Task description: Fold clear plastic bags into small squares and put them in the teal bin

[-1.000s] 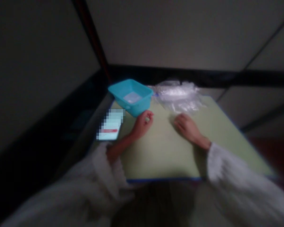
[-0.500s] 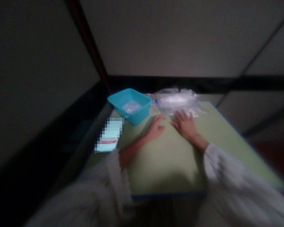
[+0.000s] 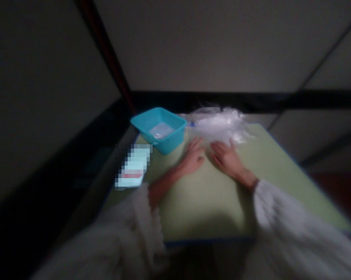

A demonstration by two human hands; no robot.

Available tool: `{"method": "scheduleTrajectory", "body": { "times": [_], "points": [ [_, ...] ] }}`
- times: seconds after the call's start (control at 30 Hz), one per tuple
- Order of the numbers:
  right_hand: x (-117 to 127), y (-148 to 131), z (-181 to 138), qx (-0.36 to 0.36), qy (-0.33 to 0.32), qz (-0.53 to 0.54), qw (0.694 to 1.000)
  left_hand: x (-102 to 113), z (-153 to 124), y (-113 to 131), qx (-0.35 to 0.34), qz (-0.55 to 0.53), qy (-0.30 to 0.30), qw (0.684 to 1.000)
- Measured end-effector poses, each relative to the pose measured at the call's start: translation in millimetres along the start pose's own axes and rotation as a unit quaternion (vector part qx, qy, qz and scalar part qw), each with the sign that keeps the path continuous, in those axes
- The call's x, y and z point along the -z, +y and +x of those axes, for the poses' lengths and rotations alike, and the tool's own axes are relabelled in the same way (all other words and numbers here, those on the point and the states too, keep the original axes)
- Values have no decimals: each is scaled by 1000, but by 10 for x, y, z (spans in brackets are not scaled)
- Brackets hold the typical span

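Note:
My left hand (image 3: 193,156) rests on the pale green table with its fingers partly spread and nothing in it. Close to its right, my right hand (image 3: 225,156) lies palm down with the fingers stretched forward, also holding nothing. A heap of clear plastic bags (image 3: 220,123) lies just beyond my right fingertips; whether they touch it is hard to make out. Beyond my left hand, toward the left, stands a turquoise plastic basket (image 3: 171,144). Inside it lies a flat clear plastic packet (image 3: 161,130), its contents too blurred to tell.
A phone-like flat bright thing (image 3: 134,165), blurred by pixels, lies at the left edge of the table. The green tabletop (image 3: 204,202) has a blue edge. A pale wall (image 3: 210,50) rises behind it, with a dark band along the bottom.
My right hand has drawn its fingers closer together and shifted slightly left. The fingers of my left hand point a little farther forward. The basket and bags stay in place.

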State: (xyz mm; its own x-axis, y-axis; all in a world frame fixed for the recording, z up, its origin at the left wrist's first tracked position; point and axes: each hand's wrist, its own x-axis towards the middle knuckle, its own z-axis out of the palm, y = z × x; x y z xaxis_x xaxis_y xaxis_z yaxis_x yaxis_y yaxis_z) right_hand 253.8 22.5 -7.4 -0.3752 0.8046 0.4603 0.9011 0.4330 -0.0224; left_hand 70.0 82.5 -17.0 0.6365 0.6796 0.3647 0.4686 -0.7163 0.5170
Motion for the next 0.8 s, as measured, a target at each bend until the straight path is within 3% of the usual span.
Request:
{"method": "scheduleTrajectory", "body": {
  "times": [0.33,0.57,0.8],
  "points": [
    [141,-141,-108,83,-4,41,996,143,-280,44,-75,106,-34,991],
    [195,-164,-137,23,-21,25,999,224,-616,125,-77,70,-14,995],
    [217,-179,-194,-44,-40,24,998,274,-828,166,-112,29,-44,992]
  ]
}}
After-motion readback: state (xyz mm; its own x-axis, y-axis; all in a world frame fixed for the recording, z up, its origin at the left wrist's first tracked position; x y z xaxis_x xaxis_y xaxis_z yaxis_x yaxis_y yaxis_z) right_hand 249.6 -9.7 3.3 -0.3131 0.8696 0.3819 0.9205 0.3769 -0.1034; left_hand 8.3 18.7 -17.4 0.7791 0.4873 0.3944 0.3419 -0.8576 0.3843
